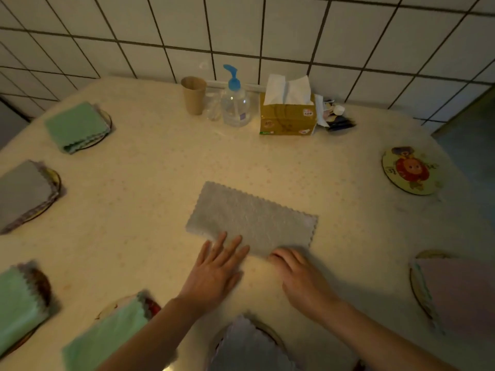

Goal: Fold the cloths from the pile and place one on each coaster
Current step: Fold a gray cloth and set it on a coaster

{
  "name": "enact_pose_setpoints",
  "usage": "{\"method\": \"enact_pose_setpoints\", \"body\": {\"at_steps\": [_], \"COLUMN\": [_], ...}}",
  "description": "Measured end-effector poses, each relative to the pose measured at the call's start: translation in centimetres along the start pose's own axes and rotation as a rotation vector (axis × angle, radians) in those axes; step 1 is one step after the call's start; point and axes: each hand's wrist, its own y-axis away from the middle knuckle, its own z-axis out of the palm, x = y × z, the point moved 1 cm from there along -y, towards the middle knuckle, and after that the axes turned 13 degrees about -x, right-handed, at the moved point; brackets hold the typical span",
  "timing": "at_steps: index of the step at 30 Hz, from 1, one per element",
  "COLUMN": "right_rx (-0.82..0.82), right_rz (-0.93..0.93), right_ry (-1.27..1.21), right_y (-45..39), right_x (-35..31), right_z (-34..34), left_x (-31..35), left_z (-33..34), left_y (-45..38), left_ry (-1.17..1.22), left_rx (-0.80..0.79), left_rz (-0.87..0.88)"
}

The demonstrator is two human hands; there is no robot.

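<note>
A grey cloth (pixel 251 218), folded into a long rectangle, lies flat in the middle of the table. My left hand (pixel 217 271) rests flat on its near left edge with fingers straight. My right hand (pixel 300 274) sits at the near right edge, fingers bent at the cloth's border; whether it pinches the cloth I cannot tell. One round coaster (pixel 411 170) at the right is bare. Folded cloths sit on the other coasters: green (pixel 76 125), grey (pixel 22 191), green (pixel 18 303), green (pixel 112 336), grey (pixel 246 346) and pink (pixel 458 287).
Against the tiled wall stand a brown paper cup (pixel 193 94), a clear pump bottle (pixel 235 100) with a blue top, a tissue box (pixel 288 113) and some small packets (pixel 336 116). The table (pixel 150 183) has a pale speckled cover.
</note>
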Motion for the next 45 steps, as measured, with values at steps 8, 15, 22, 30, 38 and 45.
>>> {"method": "enact_pose_setpoints", "body": {"at_steps": [8, 15, 22, 30, 38, 45], "right_rx": [0.027, -0.001, -0.102, 0.006, -0.094, -0.358], "right_rz": [-0.065, -0.064, -0.035, -0.018, -0.197, -0.305], "right_ry": [0.216, 0.326, 0.336, 0.056, -0.275, 0.303], "right_y": [1.3, -0.2, 0.5, 2.5, 4.4, 2.9], "right_x": [1.7, 1.0, 0.8, -2.7, -5.7, -0.4], "right_z": [0.3, -0.8, -1.6, -3.6, -4.3, -1.5], "left_x": [-4.4, -3.4, 0.8, 5.1, 2.5, 1.2], "left_z": [-0.9, -1.7, -3.8, -2.1, -1.7, -0.5], "left_y": [1.5, 0.9, 0.0, 1.0, 4.4, 5.9], "left_ry": [0.035, 0.171, 0.227, 0.080, -0.068, -0.049], "left_rx": [-0.094, -0.098, -0.120, -0.134, 0.017, -0.071], "left_rz": [-0.278, -0.372, -0.340, -0.061, 0.260, 0.240]}}
